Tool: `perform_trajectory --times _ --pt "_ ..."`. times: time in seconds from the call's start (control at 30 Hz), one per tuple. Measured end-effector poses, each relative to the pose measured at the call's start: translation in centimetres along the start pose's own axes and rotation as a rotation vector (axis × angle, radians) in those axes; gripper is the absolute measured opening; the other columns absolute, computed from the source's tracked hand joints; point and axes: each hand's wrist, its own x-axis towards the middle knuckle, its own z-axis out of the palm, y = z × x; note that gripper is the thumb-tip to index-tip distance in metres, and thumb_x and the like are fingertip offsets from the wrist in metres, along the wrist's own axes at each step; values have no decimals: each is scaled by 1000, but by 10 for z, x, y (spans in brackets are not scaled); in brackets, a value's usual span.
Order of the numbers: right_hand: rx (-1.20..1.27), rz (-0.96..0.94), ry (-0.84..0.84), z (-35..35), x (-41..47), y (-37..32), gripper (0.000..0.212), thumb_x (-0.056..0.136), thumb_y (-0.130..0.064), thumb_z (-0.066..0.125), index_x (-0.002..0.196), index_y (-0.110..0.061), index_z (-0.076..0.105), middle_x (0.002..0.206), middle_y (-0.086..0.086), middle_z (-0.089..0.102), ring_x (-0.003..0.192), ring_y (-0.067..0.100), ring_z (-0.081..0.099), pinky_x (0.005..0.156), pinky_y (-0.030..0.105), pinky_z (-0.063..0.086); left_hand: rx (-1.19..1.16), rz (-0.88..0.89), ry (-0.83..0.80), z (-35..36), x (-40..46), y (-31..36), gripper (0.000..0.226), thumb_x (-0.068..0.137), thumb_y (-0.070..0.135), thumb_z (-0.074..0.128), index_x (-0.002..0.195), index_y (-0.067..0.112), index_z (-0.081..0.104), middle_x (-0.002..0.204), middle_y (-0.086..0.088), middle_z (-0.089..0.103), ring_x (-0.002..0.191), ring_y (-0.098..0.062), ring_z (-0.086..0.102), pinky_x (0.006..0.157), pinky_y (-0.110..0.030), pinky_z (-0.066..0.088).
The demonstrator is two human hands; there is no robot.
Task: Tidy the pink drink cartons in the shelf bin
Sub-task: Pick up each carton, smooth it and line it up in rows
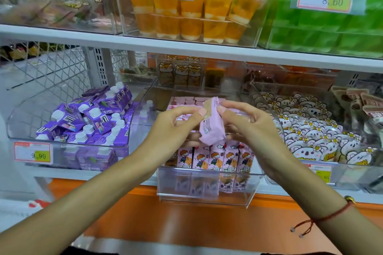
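Head view shows the left hand (176, 124) and right hand (246, 122), each grip pinching one pink carton (212, 124) by its sides, tilted just above the clear bin (207, 194). It looks light, stiff-sided, somewhat crushable and slick, so flat faces suit holding best. Below, upright cartons (215, 157) pack the bin on a crowded shelf (186, 44), with little room to slot in.

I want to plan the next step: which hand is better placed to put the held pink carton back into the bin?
Probably the right hand: its grip covers more of the pink carton; the left hand pinches only its upper edge.
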Motion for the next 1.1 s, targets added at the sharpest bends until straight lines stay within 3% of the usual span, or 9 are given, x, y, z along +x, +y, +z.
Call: perform_trajectory --times 0.33,0.43,0.53,0.6,0.67,0.77,0.9,1.0,1.1 --pt "-31 25 -26 2 0 0 24 91 -36 58 105 -20 70 74 1 72 61 8 66 52 14 48 30 5 41 -1 1 -5 9 87 33 63 95 29 64 68 11 74 65 -1 70 56 -10 51" --pt "-70 -14 -133 6 -3 2 28 91 -38 57 116 -29 62 95 -5 73 81 8 70 65 19 55 59 71 77 -3 3 -7 14 89 26 62 103 27 61 85 9 76 80 -3 71 65 -11 52" --pt "-217 -137 -142 11 -4 10 41 89 -21 64 128 -28 53 109 -4 66 90 7 66 73 19 55 72 105 94 -1 3 -7 9 93 22 58 100 27 60 87 15 75 80 0 70 67 -16 54" --pt "-325 -267 -64 12 -4 12 43 88 -15 66 128 -28 55 105 -10 63 88 6 62 68 15 51 95 103 123 -1 3 -5 13 93 39 52 95 31 63 89 21 73 87 2 68 76 -20 54" --pt "-531 -433 5 8 -2 12 47 85 -12 68 127 -29 57 102 -14 60 89 5 57 72 16 48 107 76 134 -1 4 0 39 80 68 43 88 40 69 91 21 72 90 -1 68 83 -29 53" --pt "-813 -647 18 4 -3 12 51 81 -13 70 128 -29 58 104 -6 57 93 7 52 78 20 44 124 19 84 -2 2 7 49 66 80 39 80 46 71 84 16 73 77 -10 71 73 -34 60" --pt "-837 -729 -18 4 -4 13 51 80 -17 68 127 -33 56 104 -2 55 95 7 46 82 14 37 139 -7 123 -2 1 4 36 87 59 50 87 28 69 80 2 74 71 -14 70 73 -39 61" --pt "-802 -660 -17 2 -2 13 47 86 -28 61 132 -33 51 119 -9 51 111 3 42 92 5 27 46 0 156 -2 3 4 26 93 41 54 77 24 67 69 13 72 66 -4 69 71 -28 60" --pt "-762 -594 -39 -2 1 15 41 92 -31 58 132 -28 49 121 -16 50 116 3 46 95 11 33 35 61 127 -3 3 3 15 94 29 56 88 24 69 81 13 74 81 -4 71 71 -20 58"
